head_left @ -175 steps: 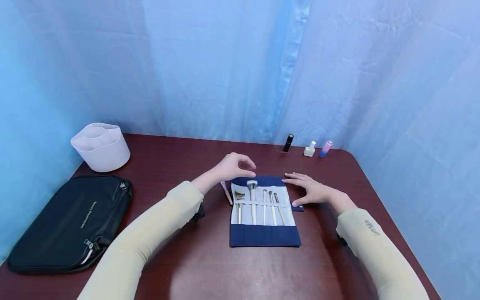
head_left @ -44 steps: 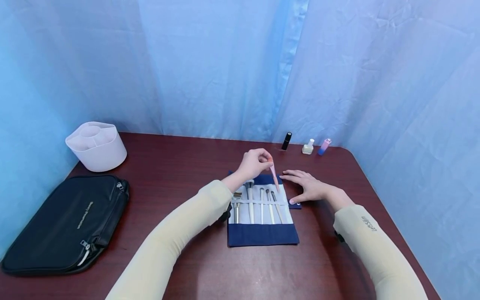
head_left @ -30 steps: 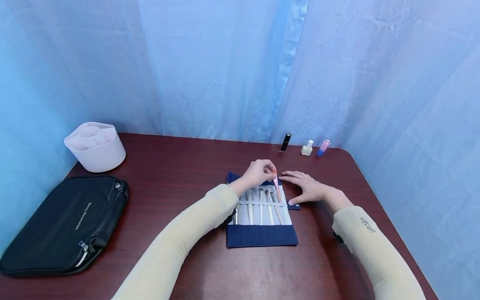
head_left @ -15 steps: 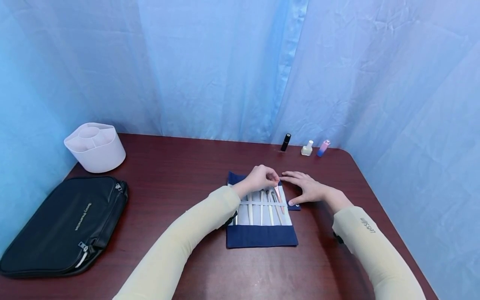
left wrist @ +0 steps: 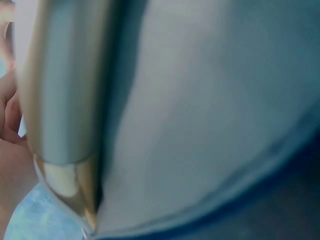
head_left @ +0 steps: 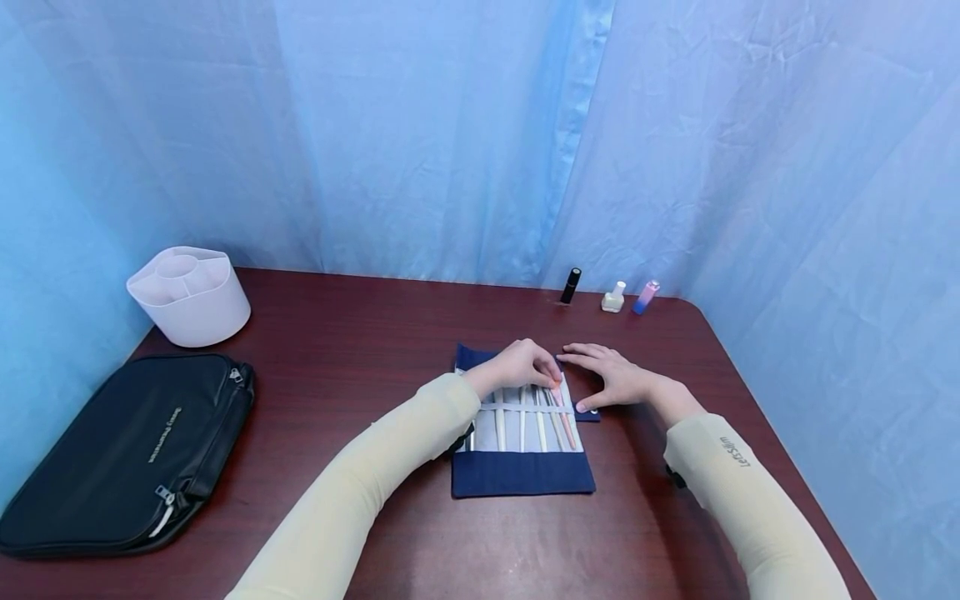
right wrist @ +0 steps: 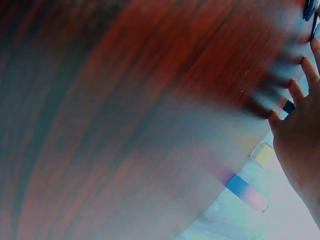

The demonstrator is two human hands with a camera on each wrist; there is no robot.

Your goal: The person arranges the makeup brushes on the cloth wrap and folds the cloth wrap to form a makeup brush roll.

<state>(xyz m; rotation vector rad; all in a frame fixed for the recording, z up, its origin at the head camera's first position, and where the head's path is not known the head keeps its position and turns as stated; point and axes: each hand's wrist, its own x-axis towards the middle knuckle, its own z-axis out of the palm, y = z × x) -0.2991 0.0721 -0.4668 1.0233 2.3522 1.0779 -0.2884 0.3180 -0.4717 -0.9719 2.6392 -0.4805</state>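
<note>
A navy brush roll (head_left: pixel 522 475) lies spread on the table, its pale inside holding several makeup brushes under a light elastic strap (head_left: pixel 510 407). My left hand (head_left: pixel 525 365) pinches the upper end of a pink makeup brush (head_left: pixel 567 431), whose handle runs beneath the strap at the roll's right side. Its palm and wrist hide the other brushes' heads. My right hand (head_left: pixel 613 377) rests with fingers spread at the roll's right edge, thumb on the small navy flap (head_left: pixel 588 415). In the left wrist view a pale brush handle (left wrist: pixel 70 90) with a gold end fills the near left.
A black zipped case (head_left: pixel 127 450) lies at the left, with a white divided holder (head_left: pixel 198 308) behind it. Along the back right stand a black tube (head_left: pixel 571 286), a nail polish bottle (head_left: pixel 613 298) and a pink-and-blue tube (head_left: pixel 646 297). Curtains border the table (head_left: pixel 360 317).
My left hand has carried the pink brush from the roll's left side to its right and pushed the handle down under the strap. The right hand has stayed in place.
</note>
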